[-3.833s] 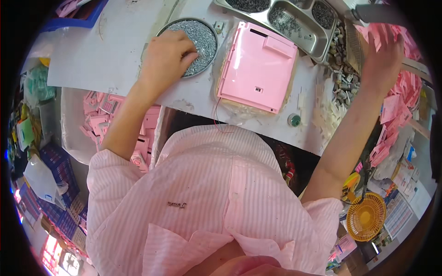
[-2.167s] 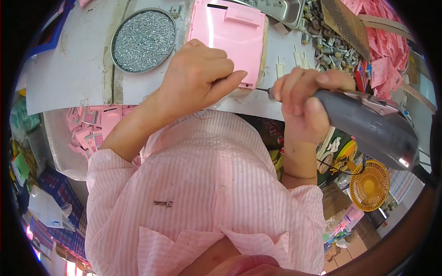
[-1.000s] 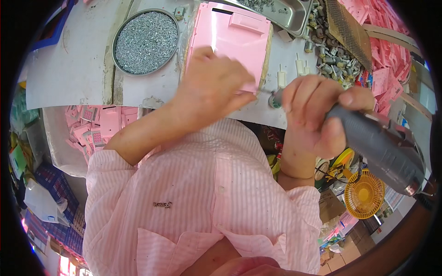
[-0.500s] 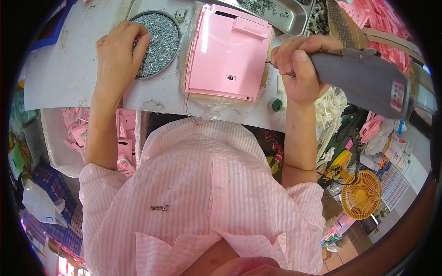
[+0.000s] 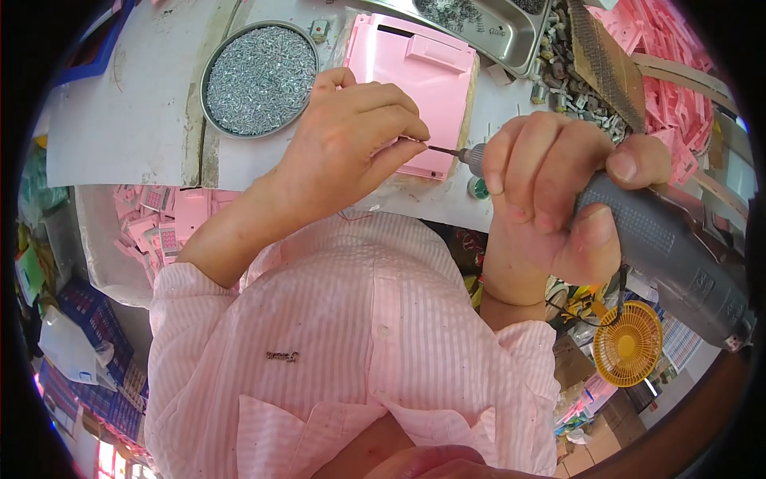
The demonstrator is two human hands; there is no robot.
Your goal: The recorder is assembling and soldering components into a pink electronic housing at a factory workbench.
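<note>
My left hand (image 5: pixel 339 132) is closed in a pinch over the pink plastic casing (image 5: pixel 440 84). Between its thumb and forefinger is a small screw, mostly hidden by the fingers. The thin bit of a grey electric screwdriver (image 5: pixel 646 219) meets those fingertips from the right. My right hand (image 5: pixel 550 180) is wrapped round the screwdriver's body, which slants down to the right. The casing lies on a plastic-wrapped pad, its lower left part covered by my left hand. A round metal dish (image 5: pixel 205 102) full of small silvery screws stands left of the casing.
A steel tray (image 5: pixel 519 56) with small metal parts stands at the back. Pink plastic parts (image 5: pixel 682 88) are heaped at far right, beside a cardboard piece (image 5: pixel 610 68). A small green round container (image 5: pixel 478 188) sits near the table's front edge. Below hangs a yellow basket (image 5: pixel 628 343).
My left hand has left the screw dish and moved right, over the casing. The screwdriver has come nearer and tilted down, its bit now at my left fingertips.
</note>
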